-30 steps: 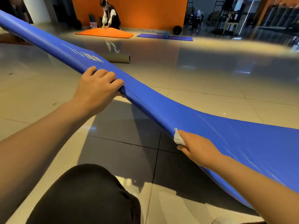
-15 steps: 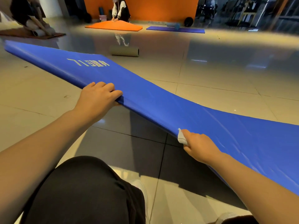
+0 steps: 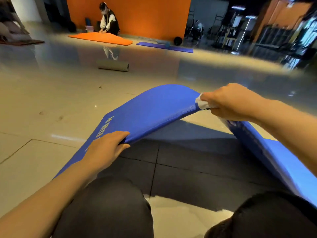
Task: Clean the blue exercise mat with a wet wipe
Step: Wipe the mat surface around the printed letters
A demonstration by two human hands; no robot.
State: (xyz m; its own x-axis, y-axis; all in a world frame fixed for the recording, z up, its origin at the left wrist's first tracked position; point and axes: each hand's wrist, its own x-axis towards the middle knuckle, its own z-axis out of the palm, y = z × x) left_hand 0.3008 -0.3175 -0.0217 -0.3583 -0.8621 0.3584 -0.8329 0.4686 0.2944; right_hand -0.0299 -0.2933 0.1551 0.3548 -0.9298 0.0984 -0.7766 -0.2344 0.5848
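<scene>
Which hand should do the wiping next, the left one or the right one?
Probably the right hand. It already pinches the wet wipe against the raised edge of the blue mat, so it could start rubbing there. The left hand holds no wipe; it grips the mat's near edge, steadying it.

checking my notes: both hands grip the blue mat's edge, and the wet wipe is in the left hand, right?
Not quite. The wet wipe is in the right hand, pinched against the blue mat edge; the left hand grips the edge bare, as the head view shows.
</scene>
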